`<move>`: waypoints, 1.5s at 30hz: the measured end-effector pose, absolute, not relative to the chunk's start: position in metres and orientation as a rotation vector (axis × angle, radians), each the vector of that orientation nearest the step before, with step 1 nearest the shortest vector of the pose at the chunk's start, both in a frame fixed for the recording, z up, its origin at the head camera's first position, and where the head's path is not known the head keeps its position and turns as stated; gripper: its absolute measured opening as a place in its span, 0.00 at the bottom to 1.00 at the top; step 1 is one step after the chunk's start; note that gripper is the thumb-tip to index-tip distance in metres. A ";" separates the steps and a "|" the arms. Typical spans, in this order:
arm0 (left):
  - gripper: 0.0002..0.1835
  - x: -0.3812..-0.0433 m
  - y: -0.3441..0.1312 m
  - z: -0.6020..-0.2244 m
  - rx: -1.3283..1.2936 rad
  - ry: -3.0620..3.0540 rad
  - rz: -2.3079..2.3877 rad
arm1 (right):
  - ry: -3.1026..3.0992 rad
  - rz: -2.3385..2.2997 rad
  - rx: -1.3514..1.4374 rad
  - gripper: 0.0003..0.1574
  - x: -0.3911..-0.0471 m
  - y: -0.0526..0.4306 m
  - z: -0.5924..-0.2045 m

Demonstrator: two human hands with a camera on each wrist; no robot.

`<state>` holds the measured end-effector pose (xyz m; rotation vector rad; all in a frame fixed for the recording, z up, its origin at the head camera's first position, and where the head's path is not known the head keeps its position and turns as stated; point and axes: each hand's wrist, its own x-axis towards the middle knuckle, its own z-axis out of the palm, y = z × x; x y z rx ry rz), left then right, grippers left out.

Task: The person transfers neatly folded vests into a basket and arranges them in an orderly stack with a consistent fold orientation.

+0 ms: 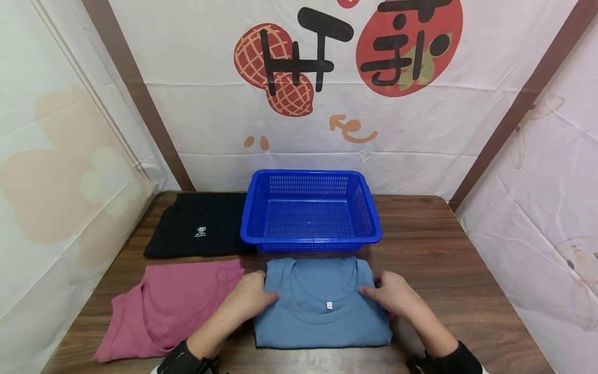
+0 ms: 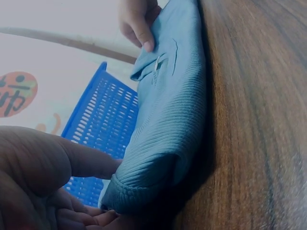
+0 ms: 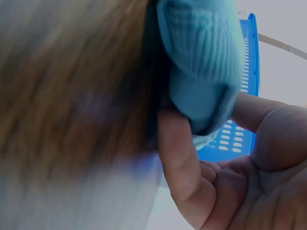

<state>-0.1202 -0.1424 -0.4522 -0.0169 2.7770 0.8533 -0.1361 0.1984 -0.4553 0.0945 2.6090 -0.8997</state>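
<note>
A folded blue T-shirt [image 1: 322, 332] lies on the table with its neckline and small white label facing up. My left hand [image 1: 252, 295] grips its left edge, thumb on top; in the left wrist view the fingers [image 2: 81, 216] curl in at the lower side of the fold. At the opposite edge, my right hand [image 1: 394, 293] pinches the shirt. The right wrist view shows a finger [image 3: 180, 148] under the folded cloth [image 3: 199, 91] and the thumb on its other side.
Behind the shirt stands a blue plastic basket [image 1: 308, 240] with nothing in it. A folded pink garment [image 1: 177, 291] lies to the left, and a folded black garment [image 1: 187, 218] with a white print lies beyond it. Printed cloth walls [image 1: 205, 124] border the wooden table [image 1: 434, 249].
</note>
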 end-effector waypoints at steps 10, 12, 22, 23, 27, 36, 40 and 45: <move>0.27 -0.120 -0.141 -0.455 0.037 2.821 0.845 | 2.525 -0.961 0.013 0.17 -0.138 0.198 -0.459; 0.29 -0.119 -0.140 -0.454 0.021 2.809 0.848 | 2.531 -0.963 0.003 0.16 -0.138 0.198 -0.459; 0.31 -0.116 -0.140 -0.455 -0.010 2.785 0.888 | 2.565 -0.980 -0.056 0.12 -0.136 0.197 -0.460; 0.30 -0.116 -0.140 -0.454 -0.008 2.787 0.895 | 2.570 -0.980 -0.063 0.12 -0.136 0.197 -0.460; 0.30 -0.116 -0.142 -0.454 0.000 2.789 0.920 | 2.583 -0.984 -0.090 0.13 -0.136 0.198 -0.458; 0.30 -0.116 -0.144 -0.451 -0.003 2.764 0.964 | 2.567 -1.010 -0.113 0.13 -0.135 0.201 -0.452; 0.30 -0.115 -0.146 -0.448 0.004 2.759 0.998 | 2.573 -1.016 -0.126 0.14 -0.135 0.201 -0.449; 0.28 -0.114 -0.148 -0.442 0.019 2.753 1.039 | 2.568 -1.011 -0.111 0.14 -0.133 0.201 -0.445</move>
